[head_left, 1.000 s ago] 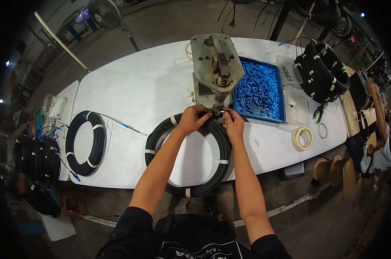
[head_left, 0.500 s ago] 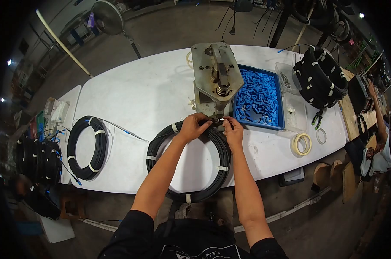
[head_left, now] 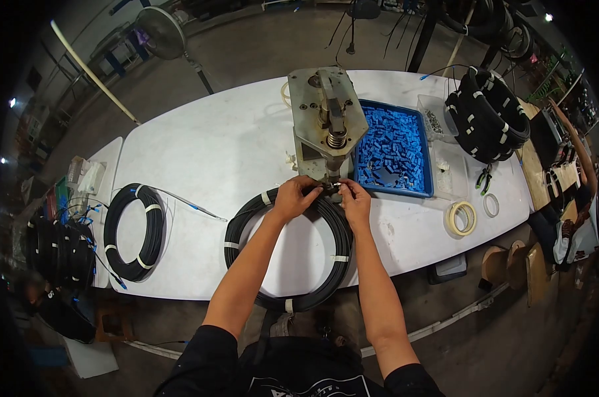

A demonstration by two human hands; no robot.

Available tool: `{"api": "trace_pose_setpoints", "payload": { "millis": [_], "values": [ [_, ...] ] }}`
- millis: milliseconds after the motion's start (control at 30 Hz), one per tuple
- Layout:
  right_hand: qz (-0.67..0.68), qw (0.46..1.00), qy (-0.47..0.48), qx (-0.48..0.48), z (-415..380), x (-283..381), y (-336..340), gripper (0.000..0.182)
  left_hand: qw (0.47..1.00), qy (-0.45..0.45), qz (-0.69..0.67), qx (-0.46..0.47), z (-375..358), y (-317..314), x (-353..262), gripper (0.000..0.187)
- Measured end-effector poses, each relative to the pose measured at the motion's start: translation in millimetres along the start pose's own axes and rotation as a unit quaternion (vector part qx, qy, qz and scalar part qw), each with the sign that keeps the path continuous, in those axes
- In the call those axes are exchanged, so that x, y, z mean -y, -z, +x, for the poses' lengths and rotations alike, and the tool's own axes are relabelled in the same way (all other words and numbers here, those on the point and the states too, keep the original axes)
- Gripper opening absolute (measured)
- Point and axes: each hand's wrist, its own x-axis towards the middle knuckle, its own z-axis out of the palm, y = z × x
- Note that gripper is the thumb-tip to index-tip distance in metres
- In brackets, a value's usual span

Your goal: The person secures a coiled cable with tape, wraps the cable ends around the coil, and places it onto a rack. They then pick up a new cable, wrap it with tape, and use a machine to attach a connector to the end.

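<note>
Both hands meet at the foot of a metal hand press with a spring and a lever. My left hand is closed in a pinch on the end of a black cable, close under the press head. Across from it, my right hand pinches a small silvery piece at the cable end; its exact shape is too small to tell. Beneath my forearms lies a coil of black cable, bound with white tape and reaching over the table's front edge.
A blue tray of small blue parts stands right of the press, beside clear bins. Further right are tape rolls, pliers and stacked coils. Another coil lies left. A person's arm shows far right.
The silvery piece and my right fingertips have come slightly closer to the press head. My left hand stays almost where it was. The whole view has shifted a little.
</note>
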Motion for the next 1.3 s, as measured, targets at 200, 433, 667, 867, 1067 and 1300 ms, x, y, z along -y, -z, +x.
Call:
{"api": "trace_pose_setpoints", "payload": {
  "millis": [200, 433, 667, 867, 1067, 1300],
  "values": [
    [0.002, 1.0, 0.001, 0.002, 1.1, 0.5, -0.2, 0.018, 0.999, -0.026, 0.013, -0.016, 0.2, -0.5, 0.9, 0.024],
    [0.004, 1.0, -0.001, -0.006, 0.0, 1.1, -1.8, 0.02, 1.0, 0.007, 0.003, -0.006, -0.4, -0.8, 0.3, 0.024],
    [0.001, 1.0, 0.001, -0.003, -0.6, 2.4, -1.7, 0.021, 1.0, 0.002, 0.004, -0.007, -1.0, -1.8, -0.1, 0.024],
    [0.023, 1.0, -0.002, 0.003, 0.2, 1.2, -0.2, 0.02, 1.0, -0.016, 0.011, -0.019, -1.1, -2.9, -1.3, 0.022],
    [0.017, 1.0, 0.002, -0.005, -1.0, 0.1, -0.5, 0.02, 0.999, -0.032, 0.028, -0.033, -2.6, -4.4, -1.6, 0.021],
    [0.001, 1.0, 0.006, -0.004, -0.6, 3.5, -1.5, 0.02, 0.997, -0.047, 0.042, -0.043, -3.1, -4.6, -2.5, 0.023]
  ]
}}
